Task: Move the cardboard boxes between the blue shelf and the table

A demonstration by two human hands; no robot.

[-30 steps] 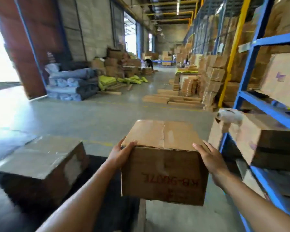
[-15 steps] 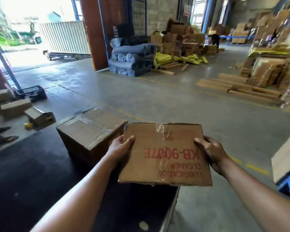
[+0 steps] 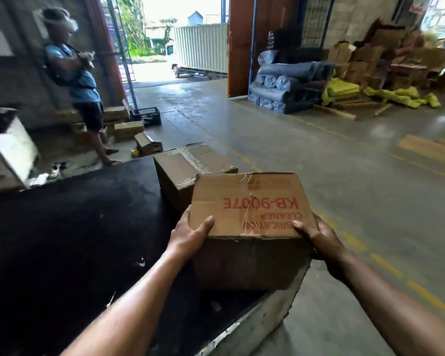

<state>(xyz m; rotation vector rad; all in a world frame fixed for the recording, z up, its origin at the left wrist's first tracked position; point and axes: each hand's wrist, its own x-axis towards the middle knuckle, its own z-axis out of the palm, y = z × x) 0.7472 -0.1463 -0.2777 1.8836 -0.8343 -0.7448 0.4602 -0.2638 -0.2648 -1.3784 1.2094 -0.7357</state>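
I hold a brown cardboard box (image 3: pixel 252 209) printed in red "KB-9007E" upside down. My left hand (image 3: pixel 190 233) grips its near left corner and my right hand (image 3: pixel 316 240) grips its near right side. The box sits low over the right edge of the black-topped table (image 3: pixel 75 240); I cannot tell if it rests on it. Just behind it, on the table, stands a second taped cardboard box (image 3: pixel 188 168). The blue shelf is out of view.
A person (image 3: pixel 75 83) stands at the left beyond the table, near small boxes (image 3: pixel 129 129) and a black crate (image 3: pixel 147 115) on the floor. Rolled blue material (image 3: pixel 288 86) and piled cartons (image 3: pixel 385 60) lie at the far right. Concrete floor (image 3: pixel 344 176) runs along the table's right side.
My view has swung left from the shelf to the table. The held box has come down and over the table's right edge, close behind the box standing there.
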